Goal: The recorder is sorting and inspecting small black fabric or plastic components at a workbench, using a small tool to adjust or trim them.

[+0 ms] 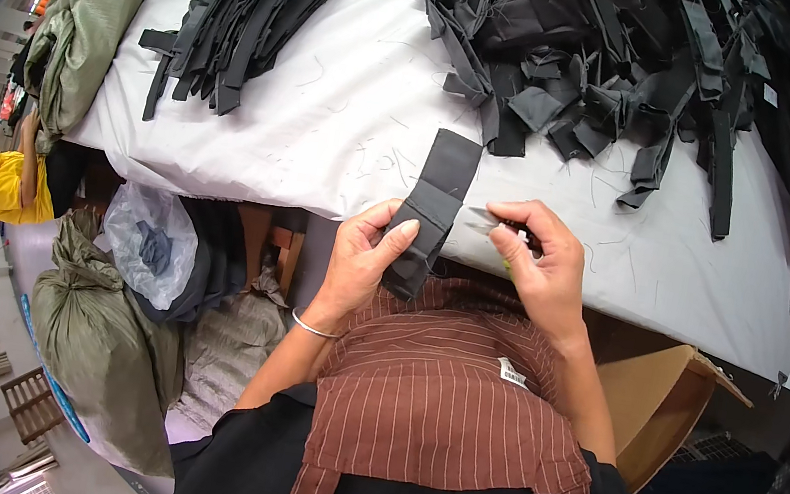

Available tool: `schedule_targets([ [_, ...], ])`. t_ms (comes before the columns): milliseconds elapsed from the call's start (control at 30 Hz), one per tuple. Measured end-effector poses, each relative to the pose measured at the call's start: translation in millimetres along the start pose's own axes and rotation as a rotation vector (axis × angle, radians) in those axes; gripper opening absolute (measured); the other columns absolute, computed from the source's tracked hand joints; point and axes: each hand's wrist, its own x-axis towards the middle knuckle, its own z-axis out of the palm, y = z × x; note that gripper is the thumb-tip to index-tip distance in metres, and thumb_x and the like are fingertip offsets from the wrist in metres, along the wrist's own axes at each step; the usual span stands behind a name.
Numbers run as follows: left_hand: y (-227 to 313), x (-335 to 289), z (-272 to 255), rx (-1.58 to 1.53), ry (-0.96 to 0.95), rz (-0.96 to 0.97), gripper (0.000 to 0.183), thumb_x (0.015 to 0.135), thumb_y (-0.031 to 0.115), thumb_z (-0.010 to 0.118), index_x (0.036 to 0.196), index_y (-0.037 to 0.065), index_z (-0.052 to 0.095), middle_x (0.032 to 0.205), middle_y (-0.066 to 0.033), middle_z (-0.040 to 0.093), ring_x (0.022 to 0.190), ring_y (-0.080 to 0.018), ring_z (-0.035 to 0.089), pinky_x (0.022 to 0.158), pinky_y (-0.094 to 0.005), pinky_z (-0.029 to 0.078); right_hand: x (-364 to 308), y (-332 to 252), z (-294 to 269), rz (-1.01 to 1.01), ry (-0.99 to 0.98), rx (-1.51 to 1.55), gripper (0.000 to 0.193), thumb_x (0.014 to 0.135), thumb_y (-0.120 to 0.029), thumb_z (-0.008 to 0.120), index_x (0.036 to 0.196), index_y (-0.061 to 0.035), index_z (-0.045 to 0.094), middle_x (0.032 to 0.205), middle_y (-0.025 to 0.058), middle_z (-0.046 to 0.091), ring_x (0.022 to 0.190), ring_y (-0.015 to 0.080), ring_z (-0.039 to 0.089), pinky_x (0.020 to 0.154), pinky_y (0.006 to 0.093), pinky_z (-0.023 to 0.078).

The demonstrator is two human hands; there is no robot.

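A flat black fabric strip (438,192) is pinched between the thumb and fingers of my left hand (364,253), its far end lying over the front edge of the table. My right hand (541,268) grips small thread snips (487,222), whose metal blades point left toward the strip without touching it. Beyond my hands, a big tangled heap of black fabric strips (583,61) covers the far right of the table. At the far left lies a neater pile of similar black strips (249,29). Loose dark threads are scattered over the white cover between them.
The table's white cover (328,147) hangs over the near edge. An open cardboard box (655,410) stands below on the right. To the left are tied green sacks (98,347) and a clear plastic bag (153,243). A person in a yellow top (15,184) is farther left.
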Motion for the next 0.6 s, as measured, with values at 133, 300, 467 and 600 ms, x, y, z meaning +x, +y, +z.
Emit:
schedule_targets([
  [133, 1.2, 1.6, 0.7, 0.017, 0.003, 0.000, 0.021, 0.094, 0.014, 0.061, 0.107, -0.002, 0.063, 0.091, 0.0012, 0.063, 0.079, -0.0029, 0.055, 0.069, -0.0190, 0.047, -1.2, -3.5, 5.9, -0.160, 0.020, -0.376, 0.012, 0.078, -0.011, 0.071, 0.088, -0.0055, 0.068, 0.079, 0.0077, 0.066, 0.070, 0.0236, 0.062, 0.062, 0.0310, 0.048],
  [300, 4.9, 1.0, -3.1, 0.167, -0.066, 0.017, 0.019, 0.094, 0.014, 0.060, 0.105, -0.002, 0.063, 0.090, 0.0021, 0.062, 0.077, -0.0026, 0.053, 0.067, -0.0180, 0.045, 1.8, -7.2, 7.2, -0.243, -0.009, -0.531, 0.010, 0.078, -0.015, 0.072, 0.083, -0.0072, 0.067, 0.075, 0.0039, 0.065, 0.065, 0.0217, 0.060, 0.057, 0.0329, 0.045],
  [467, 5.8, 0.6, -1.4, 0.136, -0.084, -0.018, 0.020, 0.094, 0.015, 0.059, 0.104, -0.002, 0.063, 0.090, 0.0023, 0.062, 0.078, -0.0023, 0.052, 0.069, -0.0174, 0.044, 4.4, -4.1, 5.8, -0.354, -0.046, -0.598, 0.012, 0.075, -0.017, 0.074, 0.080, -0.0082, 0.067, 0.071, 0.0021, 0.063, 0.062, 0.0205, 0.058, 0.057, 0.0326, 0.044],
  [600, 4.6, -0.1, -2.9, 0.044, -0.094, -0.074, 0.022, 0.094, 0.016, 0.060, 0.106, -0.002, 0.062, 0.091, 0.0018, 0.062, 0.080, -0.0022, 0.053, 0.070, -0.0173, 0.044, 4.6, -5.3, 6.4, -0.403, -0.049, -0.604, 0.013, 0.073, -0.017, 0.074, 0.076, -0.0082, 0.066, 0.069, 0.0013, 0.062, 0.060, 0.0197, 0.056, 0.058, 0.0317, 0.043],
])
